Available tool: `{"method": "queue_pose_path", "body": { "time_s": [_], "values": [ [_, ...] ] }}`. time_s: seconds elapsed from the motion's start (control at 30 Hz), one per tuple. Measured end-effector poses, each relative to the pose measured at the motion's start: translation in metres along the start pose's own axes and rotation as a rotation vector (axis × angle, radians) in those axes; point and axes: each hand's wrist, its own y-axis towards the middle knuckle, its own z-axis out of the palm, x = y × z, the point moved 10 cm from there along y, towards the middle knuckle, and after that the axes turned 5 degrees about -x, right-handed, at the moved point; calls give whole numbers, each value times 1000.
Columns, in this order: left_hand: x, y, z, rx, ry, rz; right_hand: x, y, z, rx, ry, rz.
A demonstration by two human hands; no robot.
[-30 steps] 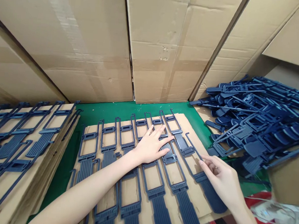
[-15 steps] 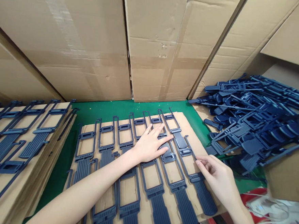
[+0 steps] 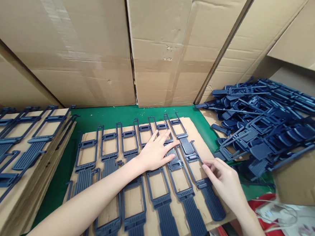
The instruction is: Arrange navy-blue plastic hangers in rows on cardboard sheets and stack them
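My left hand (image 3: 156, 152) lies spread out with fingers apart, resting over the middle of two rows of dark blue plastic parts on a cardboard sheet (image 3: 196, 135). Its palm hides portions of the parts beneath. Each part has an open rectangular frame and a ribbed paddle-like end. At the right end of the near row, my right hand (image 3: 220, 180) pinches the side bar of a blue plastic frame (image 3: 213, 202) between thumb and fingertips. That frame lies flat, its ribbed end pointing toward me. Beside it is a similar ribbed frame (image 3: 194, 214).
A loose heap of blue plastic parts (image 3: 265, 122) stands at the right. On the left, stacked cardboard sheets (image 3: 42, 182) carry more laid-out frames. Large cardboard boxes (image 3: 160, 75) wall off the back of the green table (image 3: 109, 111). A red item (image 3: 279, 234) sits lower right.
The view has shifted slightly, so everything sits a little further left. Both hands keep nearly the same place over the parts.
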Motion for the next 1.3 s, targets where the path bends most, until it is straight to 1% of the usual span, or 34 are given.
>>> {"method": "queue_pose_path", "body": {
  "time_s": [0.17, 0.3, 0.37, 0.47, 0.57, 0.63, 0.67, 0.77, 0.9, 0.97, 1.1, 1.17, 1.3],
  "values": [
    [-1, 0, -1, 6, 5, 2, -1, 4, 4, -12, -1, -16],
    [0, 0, 1, 5, 11, -7, -7, 7, 3, 6, 19, 37],
    [1, 0, 2, 8, 14, -6, -10, 7, -5, 13, 101, 85],
    [0, 0, 2, -2, 13, 3, -7, 8, -27, -23, 201, 107],
    [1, -1, 2, -4, 14, 3, 5, 9, -53, -116, 162, 35],
    [0, -1, 2, -4, 12, 4, 15, 9, -62, -170, 83, -27],
    [0, -1, 2, -6, 11, 5, 19, 8, -62, -183, 43, -54],
    [0, -1, 2, -7, 7, 5, 29, 8, -49, -144, -20, -109],
    [0, -1, 3, -1, 11, -1, 37, 5, -26, -59, 5, -123],
    [0, 0, 3, 0, 18, 0, 39, 5, -23, -54, 12, -123],
    [0, 0, 3, 0, 16, 3, 33, 5, -26, -97, -27, -100],
    [0, 0, 3, -2, 12, 3, 31, 5, -21, -58, -12, -99],
    [1, -1, 2, -5, 6, -2, 35, 0, 2, 63, 63, -99]
  ]
}}
